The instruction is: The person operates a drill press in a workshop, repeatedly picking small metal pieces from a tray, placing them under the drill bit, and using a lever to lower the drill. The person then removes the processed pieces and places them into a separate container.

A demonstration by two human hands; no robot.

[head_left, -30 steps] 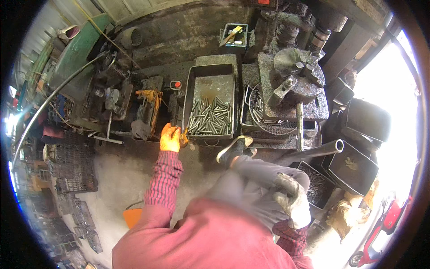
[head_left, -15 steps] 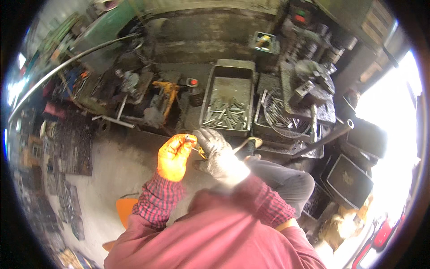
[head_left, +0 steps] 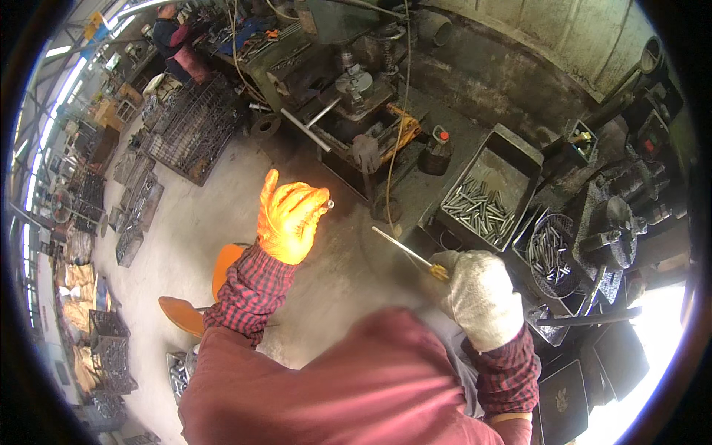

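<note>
My left hand [head_left: 288,222], in an orange glove, is raised over the floor with thumb and forefinger pinched on a small metal part [head_left: 330,204]. Only the round end of that part shows past the fingertips. Its other fingers are partly stretched. Off to the right, my right hand [head_left: 482,300], in a whitish work glove, is closed round the yellow handle of what looks like a screwdriver [head_left: 405,251]. The thin metal shaft points up and left, toward my left hand but apart from it.
Ahead to the right stands a metal tray [head_left: 498,152] of short metal pins [head_left: 478,211], beside a round wire basket [head_left: 550,252] with more pins. A machine with a bar handle [head_left: 305,127] is ahead. An orange seat [head_left: 226,268] is at left. Far left, another person [head_left: 178,44] stands.
My hands, close together before, are now apart; the right has swung right with the screwdriver. The left still pinches the small metal part. The view has turned left.
</note>
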